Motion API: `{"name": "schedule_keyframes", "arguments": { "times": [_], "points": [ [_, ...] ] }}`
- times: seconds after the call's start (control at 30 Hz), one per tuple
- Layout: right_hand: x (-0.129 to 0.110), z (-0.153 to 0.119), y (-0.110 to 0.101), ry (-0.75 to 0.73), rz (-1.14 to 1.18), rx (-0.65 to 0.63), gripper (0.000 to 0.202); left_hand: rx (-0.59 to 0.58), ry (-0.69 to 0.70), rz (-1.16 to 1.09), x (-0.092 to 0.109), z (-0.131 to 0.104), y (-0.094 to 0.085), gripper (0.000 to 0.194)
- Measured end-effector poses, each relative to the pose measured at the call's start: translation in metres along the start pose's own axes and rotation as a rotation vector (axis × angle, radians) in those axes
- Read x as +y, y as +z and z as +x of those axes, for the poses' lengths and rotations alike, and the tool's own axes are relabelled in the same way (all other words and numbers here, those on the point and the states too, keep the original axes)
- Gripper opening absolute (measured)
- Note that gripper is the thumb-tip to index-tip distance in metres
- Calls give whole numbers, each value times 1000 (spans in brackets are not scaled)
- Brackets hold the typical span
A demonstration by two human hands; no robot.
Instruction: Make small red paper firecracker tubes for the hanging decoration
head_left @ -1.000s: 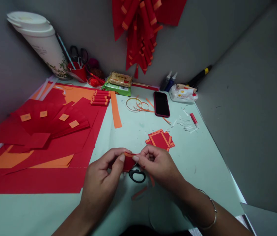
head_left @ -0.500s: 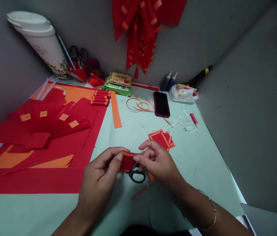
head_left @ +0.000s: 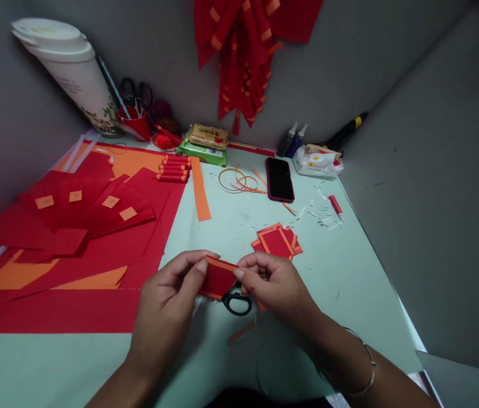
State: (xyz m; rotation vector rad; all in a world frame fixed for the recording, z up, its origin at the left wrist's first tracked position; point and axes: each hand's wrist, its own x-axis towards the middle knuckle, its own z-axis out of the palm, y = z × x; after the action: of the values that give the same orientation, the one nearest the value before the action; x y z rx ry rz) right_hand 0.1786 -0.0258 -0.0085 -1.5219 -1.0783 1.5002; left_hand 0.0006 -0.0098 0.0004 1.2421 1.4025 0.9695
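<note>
Now both hands — left hand (head_left: 167, 309) & right hand (head_left: 276, 283) — pinch red paper piece (head_left: 217, 279).

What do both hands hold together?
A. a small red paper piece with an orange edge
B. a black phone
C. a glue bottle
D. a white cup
A: the left hand and right hand pinch the red paper piece between them; the phone lies apart on the table.

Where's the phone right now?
In the head view, the phone lies face up toward the table's back right, between the coiled orange paper strips and the white tissue pack.
</note>
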Motion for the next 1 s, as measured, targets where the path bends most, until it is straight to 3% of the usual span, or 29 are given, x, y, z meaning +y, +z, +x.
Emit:
{"name": "schedule_keyframes", "arguments": {
  "times": [0.17,0.37,0.63,0.9,1.0],
  "points": [
    [-1,-1,-1,2,-26,-17,9,-4,-39,-25,-1,4,-2,17],
    [-4,-2,-2,9,-55,-41,8,-116,-89,10,4,7,-2,19],
    [-9,0,-13,12,-81,-125,9,-43,-123,30,7,12,-2,28],
    [-12,-2,-20,-47,-230,-113,8,-32,-128,14,5,10,-3,29],
    [-13,-2,-20,-131,-262,-66,22,-46,-123,9,6,8,0,26]
  ]
}}
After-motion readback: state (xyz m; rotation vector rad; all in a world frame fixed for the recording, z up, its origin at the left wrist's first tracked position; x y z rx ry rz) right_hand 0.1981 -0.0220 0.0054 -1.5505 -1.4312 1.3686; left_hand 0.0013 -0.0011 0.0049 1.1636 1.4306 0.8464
